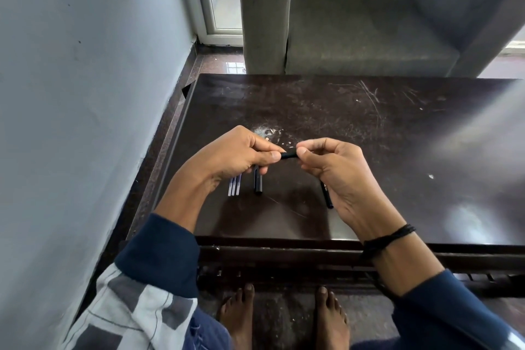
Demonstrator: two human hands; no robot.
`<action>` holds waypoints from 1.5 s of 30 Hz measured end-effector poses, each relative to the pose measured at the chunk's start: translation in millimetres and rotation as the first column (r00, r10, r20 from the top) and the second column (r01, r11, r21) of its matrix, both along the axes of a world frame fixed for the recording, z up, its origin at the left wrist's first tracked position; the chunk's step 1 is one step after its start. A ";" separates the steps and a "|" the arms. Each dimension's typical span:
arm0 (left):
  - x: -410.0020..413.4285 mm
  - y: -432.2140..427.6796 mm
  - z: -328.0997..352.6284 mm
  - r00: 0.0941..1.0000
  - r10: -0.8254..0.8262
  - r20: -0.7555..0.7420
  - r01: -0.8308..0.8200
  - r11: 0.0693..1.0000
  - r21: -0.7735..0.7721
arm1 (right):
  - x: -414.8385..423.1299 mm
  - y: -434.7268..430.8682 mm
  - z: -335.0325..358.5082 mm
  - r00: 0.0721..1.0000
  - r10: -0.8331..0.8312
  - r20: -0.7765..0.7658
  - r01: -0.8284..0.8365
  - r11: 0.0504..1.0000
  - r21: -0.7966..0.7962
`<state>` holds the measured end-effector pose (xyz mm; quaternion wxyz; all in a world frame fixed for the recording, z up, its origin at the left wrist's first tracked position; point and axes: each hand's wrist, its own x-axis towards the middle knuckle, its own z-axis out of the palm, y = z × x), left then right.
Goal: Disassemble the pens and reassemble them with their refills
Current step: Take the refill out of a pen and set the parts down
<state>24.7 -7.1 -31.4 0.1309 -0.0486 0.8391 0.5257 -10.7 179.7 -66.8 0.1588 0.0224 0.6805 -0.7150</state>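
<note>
Above the dark table (369, 150), both hands pinch one short black pen piece (289, 154) held level between them. My left hand (241, 156) grips its left end with thumb and forefinger, and my right hand (338, 170) grips its right end. A black pen barrel (327, 196) pokes out below my right palm; whether that hand holds it or it lies on the table I cannot tell. Three clear refills (234, 187) lie side by side on the table under my left hand. Next to them lie black pen parts (258, 183).
The table's left edge runs close to a blue-grey wall (85, 94). A grey sofa (355, 23) stands behind the far edge. My bare feet (284, 318) rest on the floor below the near edge. A black thread band circles my right wrist.
</note>
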 end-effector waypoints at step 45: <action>-1.9 -1.3 -2.4 0.999 0.009 -0.041 -0.012 0.998 -0.058 | 3.8 -1.7 0.7 0.988 0.057 -0.141 -0.033 0.986 0.166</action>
